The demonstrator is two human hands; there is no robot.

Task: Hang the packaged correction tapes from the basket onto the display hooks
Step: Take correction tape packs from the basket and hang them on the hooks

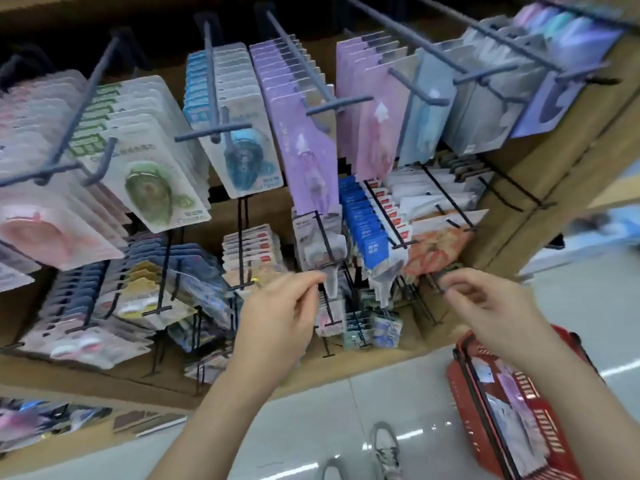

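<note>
At the rack: correction-tape packs [242, 157] hang in rows on blue hooks [213, 131] above and black hooks [388, 216] below.
Left hand [277, 313]: raised to a black hook's tip, thumb and forefinger narrowed together beside a grey pack [320, 244]; too blurred to tell whether they grip anything.
Right hand [485, 306]: fingers curled near another hook end; hold unclear.
Basket [460, 375]: red, low at the right beneath the right forearm, with more packs [512, 403] inside.
Floor [311, 410]: pale tile, a shoe [384, 448].
</note>
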